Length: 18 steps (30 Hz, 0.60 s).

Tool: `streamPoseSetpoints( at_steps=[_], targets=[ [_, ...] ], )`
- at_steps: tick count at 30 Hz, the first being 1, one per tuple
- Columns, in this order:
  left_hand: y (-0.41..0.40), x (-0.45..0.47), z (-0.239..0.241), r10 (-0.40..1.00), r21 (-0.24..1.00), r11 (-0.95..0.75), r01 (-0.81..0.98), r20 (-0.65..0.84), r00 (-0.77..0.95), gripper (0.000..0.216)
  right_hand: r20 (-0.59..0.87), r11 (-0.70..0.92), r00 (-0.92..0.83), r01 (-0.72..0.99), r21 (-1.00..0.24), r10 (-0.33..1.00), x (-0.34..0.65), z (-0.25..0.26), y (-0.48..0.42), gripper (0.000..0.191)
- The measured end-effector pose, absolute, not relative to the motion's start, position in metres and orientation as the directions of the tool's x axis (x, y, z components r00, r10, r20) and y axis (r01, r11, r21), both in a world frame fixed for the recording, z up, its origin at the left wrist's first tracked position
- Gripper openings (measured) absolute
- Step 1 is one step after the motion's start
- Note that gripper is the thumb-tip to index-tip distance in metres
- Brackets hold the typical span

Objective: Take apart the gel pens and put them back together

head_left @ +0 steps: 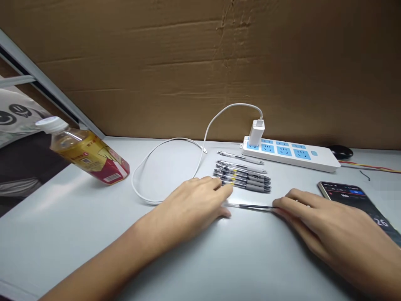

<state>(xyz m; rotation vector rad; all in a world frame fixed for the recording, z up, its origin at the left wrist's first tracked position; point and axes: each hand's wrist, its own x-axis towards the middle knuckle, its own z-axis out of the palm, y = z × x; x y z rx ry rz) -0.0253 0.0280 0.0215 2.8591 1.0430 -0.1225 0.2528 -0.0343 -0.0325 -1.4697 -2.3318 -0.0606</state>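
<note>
You've got a row of pens (242, 177) lined up mid-frame, left hand (200, 200) and right hand (313, 213) each pinching an end of one loose pen (250, 206) below.

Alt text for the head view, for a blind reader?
Two bare hands rest on a grey table, the left hand and right hand each touching one end of a thin pen lying between them. Behind lie a row of pens, a white cable and charger in a power strip; a leaning bottle left, a phone right.
</note>
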Motion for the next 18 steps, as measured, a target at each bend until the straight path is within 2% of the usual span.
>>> streamPoseSetpoints(
  at_steps=[3, 8, 13, 18],
  targets=[
    [0.027, -0.022, 0.012, 0.581, 0.047, -0.812, 0.582, -0.033, 0.813, 0.011, 0.322, 0.52, -0.456, 0.841, -0.148, 0.83, 0.246, -0.03, -0.037, 0.035],
    [0.029, -0.023, 0.003, 0.533, 0.038, -0.846, 0.531, 0.044, 0.845, 0.013, 0.329, 0.541, -0.467, 0.821, -0.183, 0.82, 0.242, -0.028, -0.037, 0.033],
    [0.032, -0.026, 0.007, 0.553, -0.007, -0.832, 0.554, 0.053, 0.831, 0.016, 0.327, 0.529, -0.462, 0.835, -0.153, 0.824, 0.246, -0.031, -0.036, 0.035],
    [0.031, -0.025, 0.012, 0.567, -0.029, -0.823, 0.568, 0.021, 0.823, 0.016, 0.329, 0.529, -0.457, 0.831, -0.174, 0.826, 0.246, -0.031, -0.035, 0.036]
  ],
)
